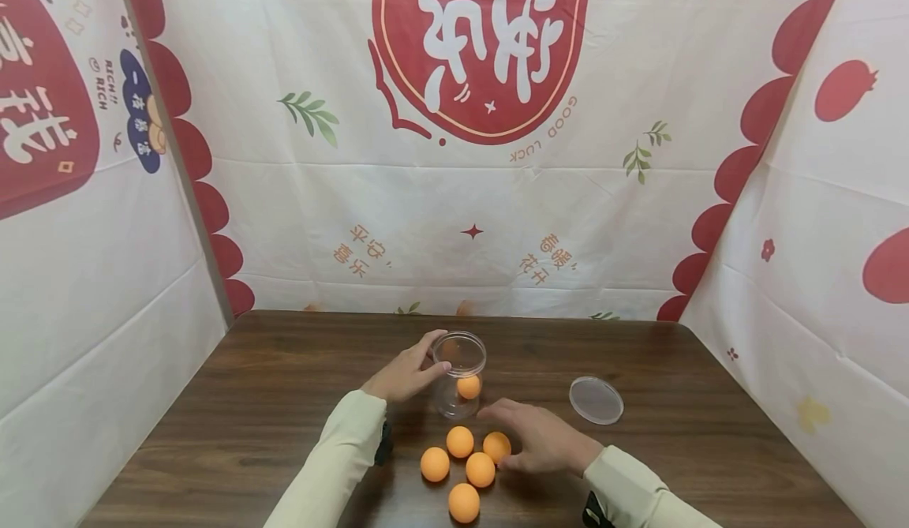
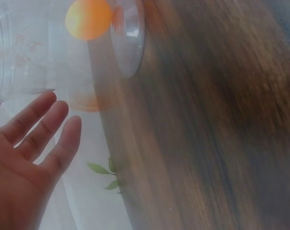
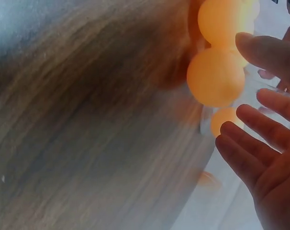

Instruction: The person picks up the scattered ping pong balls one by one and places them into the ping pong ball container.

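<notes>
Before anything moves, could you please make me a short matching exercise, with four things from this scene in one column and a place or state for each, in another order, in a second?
Column one
1. Clear jar
2. Round lid
3. Left hand
4. Right hand

Column two
A. Thumb beside a loose orange ball
B. Lying flat on the table
C. Upright, with one orange ball showing inside
D. Thumb at the jar's rim

Right pairs: 1-C, 2-B, 3-D, 4-A.
</notes>
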`<state>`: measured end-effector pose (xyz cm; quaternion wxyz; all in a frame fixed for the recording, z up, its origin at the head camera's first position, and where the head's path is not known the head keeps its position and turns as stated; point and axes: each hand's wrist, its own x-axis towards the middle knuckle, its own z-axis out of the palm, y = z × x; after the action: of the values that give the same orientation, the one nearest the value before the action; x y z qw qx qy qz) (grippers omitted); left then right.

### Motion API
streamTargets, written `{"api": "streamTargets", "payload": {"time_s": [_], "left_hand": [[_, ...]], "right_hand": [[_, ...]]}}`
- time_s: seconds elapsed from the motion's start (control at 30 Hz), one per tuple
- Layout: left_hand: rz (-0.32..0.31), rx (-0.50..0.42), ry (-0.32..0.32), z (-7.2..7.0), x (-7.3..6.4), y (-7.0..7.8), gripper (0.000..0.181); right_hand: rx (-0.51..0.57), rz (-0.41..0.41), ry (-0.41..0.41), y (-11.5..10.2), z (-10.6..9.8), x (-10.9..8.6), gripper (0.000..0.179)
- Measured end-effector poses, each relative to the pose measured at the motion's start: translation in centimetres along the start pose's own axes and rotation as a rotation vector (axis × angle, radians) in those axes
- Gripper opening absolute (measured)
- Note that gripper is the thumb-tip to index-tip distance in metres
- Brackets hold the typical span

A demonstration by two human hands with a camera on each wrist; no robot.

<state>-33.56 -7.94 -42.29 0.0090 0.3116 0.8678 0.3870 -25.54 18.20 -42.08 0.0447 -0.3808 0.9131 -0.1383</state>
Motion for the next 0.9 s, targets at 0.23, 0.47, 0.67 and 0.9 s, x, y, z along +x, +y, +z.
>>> {"api": "streamTargets", "payload": {"time_s": [0.23, 0.47, 0.67, 0.9], "left_hand": [[0.001, -0.006, 0.003, 0.02, -0.03, 0.02, 0.060], [-0.004, -0.002, -0.001, -0.03, -0.05, 0.17, 0.059], [0.002, -0.003, -0.002, 0.01, 0.03, 0.10, 0.060], [-0.006, 0.001, -0.001, 0.00, 0.05, 0.06, 0.061]], "right_hand": [[-0.001, -0.061, -0.007, 0.00, 0.64, 0.12, 0.047], [0.013, -0.069, 0.014, 0.10, 1.05, 0.18, 0.038], [0.014, -0.030, 0.006, 0.04, 1.05, 0.39, 0.030], [0.008, -0.005, -0.010, 0.03, 0.88, 0.54, 0.024]]}}
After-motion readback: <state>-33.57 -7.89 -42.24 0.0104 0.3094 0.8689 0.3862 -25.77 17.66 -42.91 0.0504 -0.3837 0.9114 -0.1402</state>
